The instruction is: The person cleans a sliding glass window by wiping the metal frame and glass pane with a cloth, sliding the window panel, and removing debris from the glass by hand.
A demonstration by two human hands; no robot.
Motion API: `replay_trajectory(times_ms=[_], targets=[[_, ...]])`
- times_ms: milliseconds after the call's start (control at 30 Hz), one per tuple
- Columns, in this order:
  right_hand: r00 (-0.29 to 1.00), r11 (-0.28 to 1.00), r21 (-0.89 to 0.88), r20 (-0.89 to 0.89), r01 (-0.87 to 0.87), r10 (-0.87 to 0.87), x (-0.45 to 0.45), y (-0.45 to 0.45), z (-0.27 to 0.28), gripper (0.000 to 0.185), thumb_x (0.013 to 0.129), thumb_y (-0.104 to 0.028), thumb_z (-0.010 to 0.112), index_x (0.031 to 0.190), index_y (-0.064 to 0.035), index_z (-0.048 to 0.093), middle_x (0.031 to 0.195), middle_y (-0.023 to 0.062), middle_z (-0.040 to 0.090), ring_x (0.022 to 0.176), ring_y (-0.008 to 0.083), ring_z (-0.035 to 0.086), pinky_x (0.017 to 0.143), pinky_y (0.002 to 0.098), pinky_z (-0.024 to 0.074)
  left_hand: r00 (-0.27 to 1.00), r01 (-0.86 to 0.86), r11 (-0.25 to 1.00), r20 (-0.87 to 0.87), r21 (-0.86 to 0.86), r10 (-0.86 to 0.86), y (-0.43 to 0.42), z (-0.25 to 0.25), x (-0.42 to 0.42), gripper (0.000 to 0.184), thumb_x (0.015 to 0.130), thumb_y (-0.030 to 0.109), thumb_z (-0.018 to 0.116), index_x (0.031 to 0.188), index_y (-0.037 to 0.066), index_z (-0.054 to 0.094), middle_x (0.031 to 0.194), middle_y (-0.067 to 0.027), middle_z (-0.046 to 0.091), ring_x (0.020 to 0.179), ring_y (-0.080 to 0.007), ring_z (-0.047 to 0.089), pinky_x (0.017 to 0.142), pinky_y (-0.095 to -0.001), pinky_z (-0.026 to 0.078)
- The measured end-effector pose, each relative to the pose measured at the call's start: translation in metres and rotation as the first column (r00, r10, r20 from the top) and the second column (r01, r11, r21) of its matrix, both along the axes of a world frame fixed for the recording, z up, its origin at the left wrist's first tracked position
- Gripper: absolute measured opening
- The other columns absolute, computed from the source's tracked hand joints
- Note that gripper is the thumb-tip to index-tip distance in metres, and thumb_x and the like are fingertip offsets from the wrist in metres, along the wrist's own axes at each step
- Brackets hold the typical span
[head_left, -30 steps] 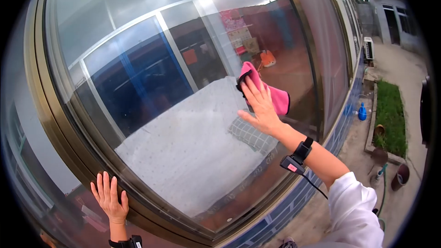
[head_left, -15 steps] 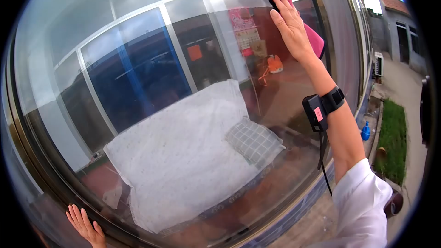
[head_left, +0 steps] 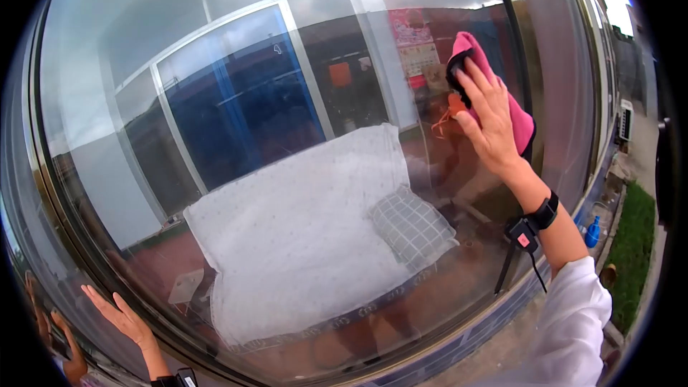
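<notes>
A large glass window pane (head_left: 236,136) fills most of the head view. On its right part my right hand (head_left: 491,118) presses a pink and black cloth (head_left: 517,125) against the glass. Its fingers are stretched over the cloth, whose upper end folds beside the fingertips. At the lower left my left hand (head_left: 123,317) is open and holds nothing, with fingers extended at the window's dark frame (head_left: 115,272). Whether that palm touches the frame or glass I cannot tell.
Behind the glass are a sofa with a white cover (head_left: 301,229), a checked cushion (head_left: 412,228) and blue doors (head_left: 244,93). Outside on the right stand a blue bottle (head_left: 593,232), a grass strip (head_left: 634,258) and an outdoor air-conditioner unit (head_left: 626,120).
My right hand and the pink cloth have moved down the glass. My left hand has risen a little and shows more of its wrist. The view has shifted slightly.
</notes>
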State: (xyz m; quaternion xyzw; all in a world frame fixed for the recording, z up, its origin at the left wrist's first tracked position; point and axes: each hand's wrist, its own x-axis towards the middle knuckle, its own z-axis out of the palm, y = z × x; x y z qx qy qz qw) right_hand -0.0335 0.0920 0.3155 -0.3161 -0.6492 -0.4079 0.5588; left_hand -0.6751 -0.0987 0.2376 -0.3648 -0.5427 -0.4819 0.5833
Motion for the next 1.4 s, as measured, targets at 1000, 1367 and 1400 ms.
replay_trajectory(times_ms=[1000,1367,1400], targets=[[0.933,0.970,0.223,0.360,-0.096,0.009,-0.147,-0.049,0.131,0.026,0.074,-0.029,0.072,0.068,-0.0090,0.057,0.071,0.0005,0.051,0.069,0.0201,0.051,0.058,0.0326,0.0430,0.985,-0.072,0.996,0.160,0.049,0.064,0.025,0.003,-0.048,0.064,0.095,0.036,0.049,0.147,0.008,0.023,0.151,-0.0114,0.027,0.138,-0.0291,0.027,0.111,-0.0401,0.025],[0.918,0.973,0.167,0.387,-0.163,0.087,-0.147,-0.052,0.141,0.012,0.077,-0.008,0.065,0.088,-0.0130,0.062,0.083,0.0006,0.060,0.075,0.0204,0.061,0.062,0.0310,0.0484,0.992,0.012,0.993,0.124,0.115,-0.026,0.024,-0.002,-0.048,0.057,0.095,0.029,0.049,0.145,0.008,0.029,0.149,-0.0104,0.032,0.137,-0.0283,0.030,0.111,-0.0381,0.026],[0.919,0.973,0.170,0.386,-0.156,0.080,-0.147,-0.052,0.140,0.012,0.077,-0.008,0.065,0.088,-0.0130,0.062,0.083,0.0006,0.060,0.075,0.0204,0.061,0.062,0.0310,0.0484,0.992,0.022,0.993,0.120,0.119,-0.037,0.023,-0.002,-0.047,0.057,0.096,0.029,0.049,0.145,0.008,0.029,0.149,-0.0104,0.032,0.137,-0.0282,0.030,0.111,-0.0380,0.025]])
